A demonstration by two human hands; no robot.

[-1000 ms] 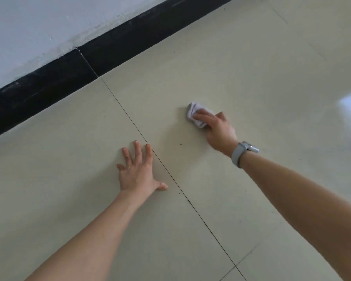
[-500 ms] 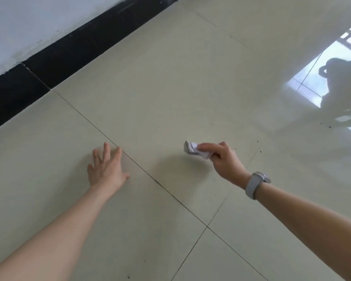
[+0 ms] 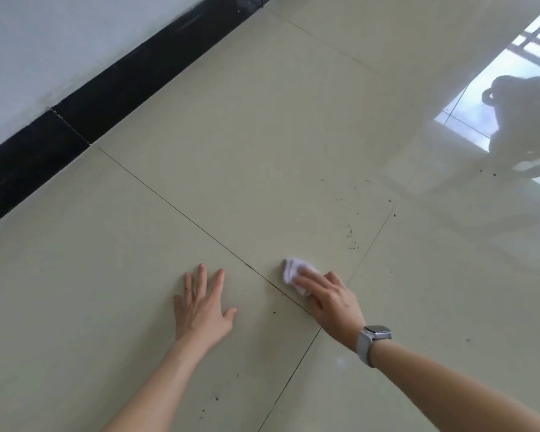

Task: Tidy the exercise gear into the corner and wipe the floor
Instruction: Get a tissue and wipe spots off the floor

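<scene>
A: What is different from half a second ago?

B: The right hand [image 3: 331, 299] has drawn the white cloth [image 3: 295, 272] nearer to the left hand [image 3: 201, 307]. The wad now lies just right of the grout line [image 3: 200, 226], with the fingers over its near side, pressing it on the floor [image 3: 262, 135]. I cannot tell if they curl around it.

A: And the left hand?

B: It lies flat on the tile, fingers straight and spread, holding nothing. I think it only supports the body.

A: What does this mean for the task?

B: The wiping goes on, I judge. Dark specks [image 3: 351, 235] lie ahead of the right hand and to its right, so this part is not yet clean. No exercise gear is in view.

A: Any writing?

B: None. The grey watch [image 3: 374, 338] on the right wrist shows no readable brand, and the black skirting [image 3: 106, 92] is plain.
</scene>
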